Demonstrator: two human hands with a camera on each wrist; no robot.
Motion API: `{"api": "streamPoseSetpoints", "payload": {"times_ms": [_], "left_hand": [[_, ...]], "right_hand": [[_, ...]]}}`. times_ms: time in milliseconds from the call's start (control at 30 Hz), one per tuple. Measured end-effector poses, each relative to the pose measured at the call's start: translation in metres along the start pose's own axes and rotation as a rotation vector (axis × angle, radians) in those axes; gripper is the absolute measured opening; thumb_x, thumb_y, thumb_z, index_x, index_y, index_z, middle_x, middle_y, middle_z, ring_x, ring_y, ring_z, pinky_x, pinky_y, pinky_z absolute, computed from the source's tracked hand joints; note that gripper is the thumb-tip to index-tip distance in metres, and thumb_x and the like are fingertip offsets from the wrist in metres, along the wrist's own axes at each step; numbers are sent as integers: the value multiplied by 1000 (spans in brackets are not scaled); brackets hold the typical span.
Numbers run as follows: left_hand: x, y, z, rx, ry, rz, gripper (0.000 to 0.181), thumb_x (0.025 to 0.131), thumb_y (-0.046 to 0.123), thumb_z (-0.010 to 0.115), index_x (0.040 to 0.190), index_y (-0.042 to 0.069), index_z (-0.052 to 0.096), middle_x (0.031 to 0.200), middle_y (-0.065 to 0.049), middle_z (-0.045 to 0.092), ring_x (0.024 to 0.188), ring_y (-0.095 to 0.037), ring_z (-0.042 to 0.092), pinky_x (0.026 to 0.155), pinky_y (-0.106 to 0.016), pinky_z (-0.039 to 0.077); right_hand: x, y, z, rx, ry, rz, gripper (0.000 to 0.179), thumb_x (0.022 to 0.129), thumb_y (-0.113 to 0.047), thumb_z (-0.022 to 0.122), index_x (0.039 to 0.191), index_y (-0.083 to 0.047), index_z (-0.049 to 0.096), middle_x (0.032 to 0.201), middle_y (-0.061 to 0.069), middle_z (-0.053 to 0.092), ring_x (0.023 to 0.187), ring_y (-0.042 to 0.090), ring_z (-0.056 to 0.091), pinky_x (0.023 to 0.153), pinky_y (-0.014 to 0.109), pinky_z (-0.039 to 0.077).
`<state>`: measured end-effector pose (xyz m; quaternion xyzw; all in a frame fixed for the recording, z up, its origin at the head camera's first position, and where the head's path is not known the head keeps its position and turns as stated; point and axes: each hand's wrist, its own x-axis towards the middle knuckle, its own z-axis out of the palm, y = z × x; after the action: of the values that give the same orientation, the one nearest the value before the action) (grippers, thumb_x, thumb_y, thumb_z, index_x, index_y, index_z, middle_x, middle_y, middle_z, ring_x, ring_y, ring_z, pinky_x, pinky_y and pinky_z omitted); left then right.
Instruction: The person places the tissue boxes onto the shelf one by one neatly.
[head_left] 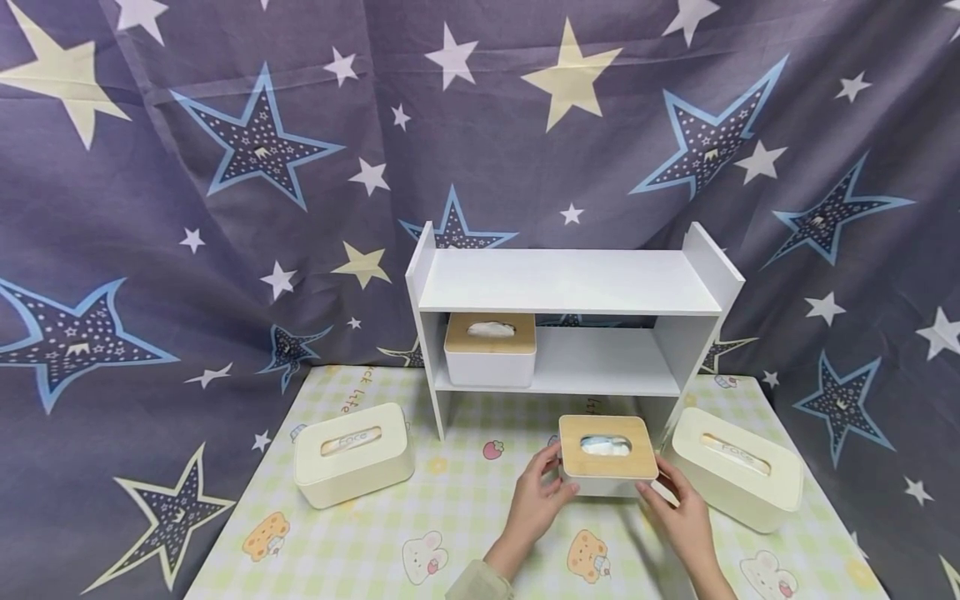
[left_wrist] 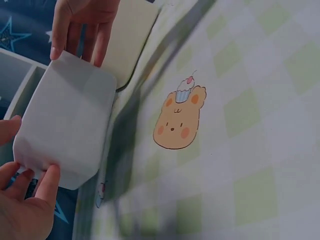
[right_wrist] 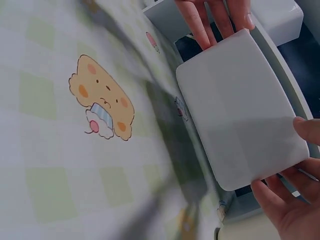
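Between both hands is a white tissue box (head_left: 609,485) with a wooden lid and tissue showing in its oval slot, in front of the shelf's right half. The left hand (head_left: 534,504) grips its left end, thumb at the front. At the right end, the right hand (head_left: 681,508) grips it the same way. Both wrist views show the plain underside of the tissue box (left_wrist: 67,115), tilted and raised over the cloth, which carries its shadow. Fingers of the right hand (right_wrist: 290,200) curl at the box's edge in the right wrist view.
A white two-tier shelf (head_left: 566,279) stands at the back, with a matching wooden-lidded tissue box (head_left: 491,367) on its lower tier at left. Cream tissue boxes lie at left (head_left: 356,467) and right (head_left: 738,483), the right one near the right hand. A checked cloth (head_left: 360,550) covers the table.
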<state>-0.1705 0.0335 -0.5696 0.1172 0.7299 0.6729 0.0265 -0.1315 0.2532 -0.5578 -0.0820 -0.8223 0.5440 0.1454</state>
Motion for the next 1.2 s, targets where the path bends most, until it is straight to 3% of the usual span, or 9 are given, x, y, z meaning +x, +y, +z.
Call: {"api": "streamPoseSetpoints", "payload": {"times_ms": [200,267,367,500,600,767,867,967,1200], "left_hand": [[0,6,-2,-11,33,39,56,88,7,73,141,5,53,148,-22,49,127,-43,55,100,-38,58],[1,8,-3,-21,40,49,55,88,5,72,140,5,54,147,-22,50,127,-43,55,99,-39,58],[1,11,-3,-38,49,59,53,88,3,72,138,6,56,146,-19,52,126,-43,56,98,-38,58],[1,16,-4,-35,55,72,51,88,2,72,137,7,57,145,-18,54,125,-41,58,97,-39,59],[1,20,-5,-25,60,68,52,88,1,72,137,8,58,144,-16,56,124,-38,60,96,-37,59],[2,25,-6,-17,67,57,53,86,0,73,136,8,59,141,-13,58,123,-33,61,94,-26,59],[2,30,-6,-23,69,75,52,87,1,73,136,9,60,141,-13,59,122,-33,62,92,-23,59],[2,35,-6,-34,70,100,52,87,1,74,136,10,60,141,-11,59,122,-34,62,92,-24,59],[-1,46,-5,-32,70,151,51,87,2,73,136,8,59,144,-12,57,122,-36,62,93,-27,59]], "right_hand": [[-2,-5,-1,12,44,-32,51,91,-7,71,137,4,55,136,29,58,98,-26,47,78,-1,50],[-2,-7,-2,7,63,-33,49,90,-7,72,136,3,56,133,23,62,97,-26,49,77,0,51],[-3,-9,-3,-3,92,-32,48,89,-6,73,134,2,58,125,-6,66,95,-26,51,75,1,52],[-3,-11,-4,-6,122,-37,47,88,-4,74,132,2,60,112,-32,54,93,-25,53,73,1,53],[-3,-14,-5,-9,135,-32,46,88,-5,74,132,0,62,115,-26,58,92,-25,53,73,2,53],[-3,-22,-7,-19,139,-39,46,89,-6,74,133,-1,61,130,12,65,93,-25,51,72,2,53],[-3,-25,-9,-18,144,-44,46,90,-7,73,133,-1,61,132,20,62,94,-26,51,73,2,53],[-3,-28,-11,-20,159,-37,45,90,-9,73,133,-3,62,131,12,64,94,-26,52,75,1,52],[-4,-37,-15,8,189,-51,43,90,-8,73,132,-4,63,115,-29,58,96,-23,54,75,0,52]]}}
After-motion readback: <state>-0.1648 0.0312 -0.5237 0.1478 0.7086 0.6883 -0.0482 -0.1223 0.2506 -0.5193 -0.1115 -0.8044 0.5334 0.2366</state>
